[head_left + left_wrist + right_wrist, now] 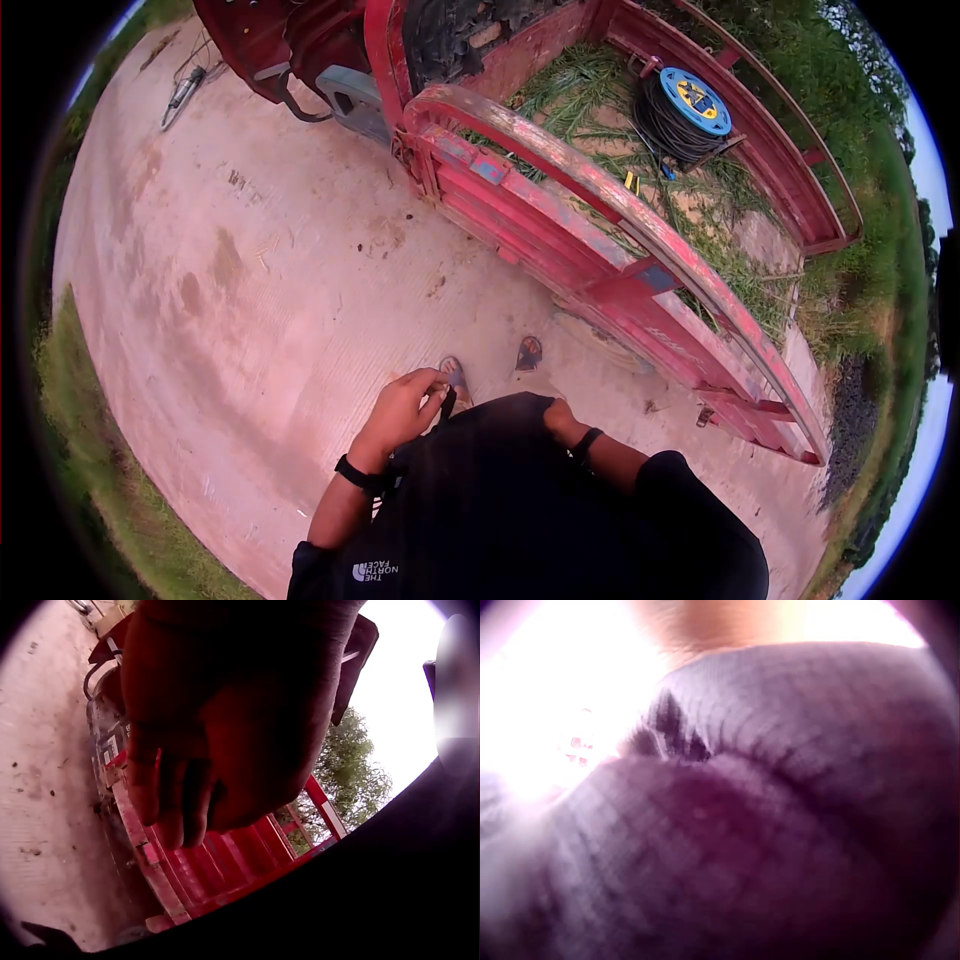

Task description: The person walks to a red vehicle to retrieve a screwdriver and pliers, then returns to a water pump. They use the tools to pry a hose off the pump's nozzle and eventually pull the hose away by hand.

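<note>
In the head view, my left hand is raised beside the black shirt, with finger and thumb pinching a narrow piece of black cloth at its edge. Its curled fingers hang above the red truck side in the left wrist view, where the hand is in shadow. Only the back part of my right hand shows at the other side of the shirt; its fingers are hidden behind the cloth. The right wrist view is filled by blurred, creased grey-purple fabric, with skin along the top.
A red truck bed with a railing stands ahead and to the right. Inside lie cut greenery and a blue-and-yellow cable reel. Two sandalled feet stand on concrete. A tool with a cord lies at far left.
</note>
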Demonstrator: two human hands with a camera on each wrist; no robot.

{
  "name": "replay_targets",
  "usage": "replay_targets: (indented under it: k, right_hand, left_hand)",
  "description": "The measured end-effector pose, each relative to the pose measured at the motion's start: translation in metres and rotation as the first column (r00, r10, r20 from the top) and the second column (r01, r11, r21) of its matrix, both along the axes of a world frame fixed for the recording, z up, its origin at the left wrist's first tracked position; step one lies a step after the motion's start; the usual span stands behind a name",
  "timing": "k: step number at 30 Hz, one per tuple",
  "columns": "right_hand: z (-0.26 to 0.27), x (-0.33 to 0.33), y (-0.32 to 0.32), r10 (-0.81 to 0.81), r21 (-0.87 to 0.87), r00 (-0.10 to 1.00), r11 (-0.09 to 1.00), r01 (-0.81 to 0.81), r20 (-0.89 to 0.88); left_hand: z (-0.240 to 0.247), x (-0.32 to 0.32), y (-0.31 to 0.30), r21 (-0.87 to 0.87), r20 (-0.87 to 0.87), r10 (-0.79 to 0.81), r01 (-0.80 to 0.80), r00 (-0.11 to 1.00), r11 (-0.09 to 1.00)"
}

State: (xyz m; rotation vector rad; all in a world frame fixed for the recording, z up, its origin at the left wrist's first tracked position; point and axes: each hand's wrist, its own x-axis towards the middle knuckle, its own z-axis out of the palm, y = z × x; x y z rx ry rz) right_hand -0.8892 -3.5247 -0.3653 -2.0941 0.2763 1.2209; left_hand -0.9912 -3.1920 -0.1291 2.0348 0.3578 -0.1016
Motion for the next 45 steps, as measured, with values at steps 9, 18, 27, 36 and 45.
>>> replay_targets:
  k: [9,18,27,36,45]
  right_hand:
    - [0.04,0.006,0.016,-0.186,0.1,0.98,0.976,0.192,-0.067]
    - [0.156,0.011,0.004,0.487,-0.204,0.765,0.873,-0.444,0.42]
    - [0.142,0.01,0.025,0.736,-0.545,0.54,0.672,-0.502,0.41]
    - [0.123,0.004,0.027,0.931,-0.735,0.225,0.366,-0.571,0.288]
    - [0.1,0.026,0.038,0.879,-0.505,0.326,0.469,-0.724,0.349]
  left_hand:
    - [-0.021,-0.015,0.011,0.031,0.057,-0.023,0.021,0.998,0.999]
    - [-0.019,-0.013,0.016,0.028,0.101,-0.038,0.035,0.994,0.999]
    - [-0.012,0.017,0.017,0.037,0.06,-0.232,0.23,0.971,0.973]
    - [0.0,0.018,0.022,-0.022,0.027,-0.271,0.271,0.962,0.962]
    - [-0.007,-0.003,0.032,-0.002,0.054,-0.152,0.152,0.987,0.988]
